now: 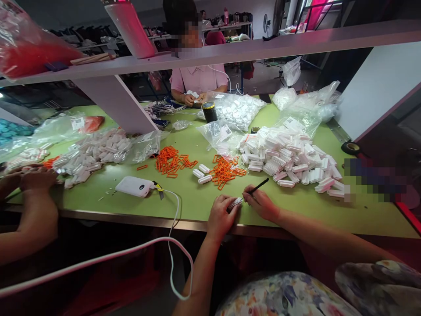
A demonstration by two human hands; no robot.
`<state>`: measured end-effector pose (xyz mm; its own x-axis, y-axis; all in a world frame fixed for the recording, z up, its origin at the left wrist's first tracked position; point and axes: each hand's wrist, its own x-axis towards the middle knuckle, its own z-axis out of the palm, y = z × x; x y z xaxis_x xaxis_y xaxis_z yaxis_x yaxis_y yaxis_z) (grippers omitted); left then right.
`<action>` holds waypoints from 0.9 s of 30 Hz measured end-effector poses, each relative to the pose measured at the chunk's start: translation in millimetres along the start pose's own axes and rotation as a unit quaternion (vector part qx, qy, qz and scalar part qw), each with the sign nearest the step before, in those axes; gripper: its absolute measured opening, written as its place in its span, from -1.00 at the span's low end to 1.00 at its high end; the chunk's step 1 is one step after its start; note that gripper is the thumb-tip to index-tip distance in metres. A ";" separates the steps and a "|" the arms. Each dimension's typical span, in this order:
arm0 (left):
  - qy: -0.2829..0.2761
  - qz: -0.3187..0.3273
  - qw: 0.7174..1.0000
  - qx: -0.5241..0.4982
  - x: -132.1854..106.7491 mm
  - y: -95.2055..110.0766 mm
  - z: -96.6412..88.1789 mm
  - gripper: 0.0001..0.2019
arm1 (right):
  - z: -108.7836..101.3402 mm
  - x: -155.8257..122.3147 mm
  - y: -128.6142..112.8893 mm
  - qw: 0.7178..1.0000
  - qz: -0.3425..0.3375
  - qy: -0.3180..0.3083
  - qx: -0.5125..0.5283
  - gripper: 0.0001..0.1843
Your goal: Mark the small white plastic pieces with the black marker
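Near the table's front edge, my left hand [222, 216] is closed on a small white plastic connector housing [235, 202]. My right hand [260, 203] pinches a thin black pen-like tool [259, 186], its lower tip at the housing's right end. Just beyond my hands lies a pile of orange rectangular plastic frames [224, 172]. Several loose white housings [202, 174] sit left of that pile. A large heap of white housings [289, 156] spreads to the right. Whether the tool's tip is inside the housing I cannot tell.
A white power bank [134, 186] with a white cable [177, 206] lies left of my hands. Another orange pile [171, 161] is behind it. A co-worker's hands [37, 177] work at far left; another person [199, 81] sits opposite. A shelf [210, 56] spans the table.
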<state>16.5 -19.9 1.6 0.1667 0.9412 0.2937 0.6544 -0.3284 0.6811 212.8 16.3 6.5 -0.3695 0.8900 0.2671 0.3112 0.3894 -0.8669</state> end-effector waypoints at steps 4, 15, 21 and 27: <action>-0.001 -0.001 1.000 0.003 0.3 0.9 -0.5 -0.87 | 0.4 -0.6 1.8 1.000 -0.005 -0.012 -0.016 -0.66; 0.003 0.006 1.000 0.002 0.6 -4.8 1.3 -0.84 | 10.5 6.9 6.1 0.981 -0.090 -0.063 -0.157 -0.79; 0.004 0.015 1.000 0.014 1.2 -3.1 0.6 -0.84 | 14.3 8.7 4.8 0.972 -0.107 -0.068 -0.200 -0.77; 0.011 0.011 0.999 0.028 1.5 -4.1 2.4 -0.84 | 14.6 6.7 1.2 0.974 -0.096 -0.059 -0.199 -0.76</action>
<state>15.8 -17.0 -2.3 0.1654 0.9319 0.3229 0.6912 -0.3431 0.6361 197.9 19.2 1.2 -0.5452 0.7673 0.3376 0.5319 0.6280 -0.5681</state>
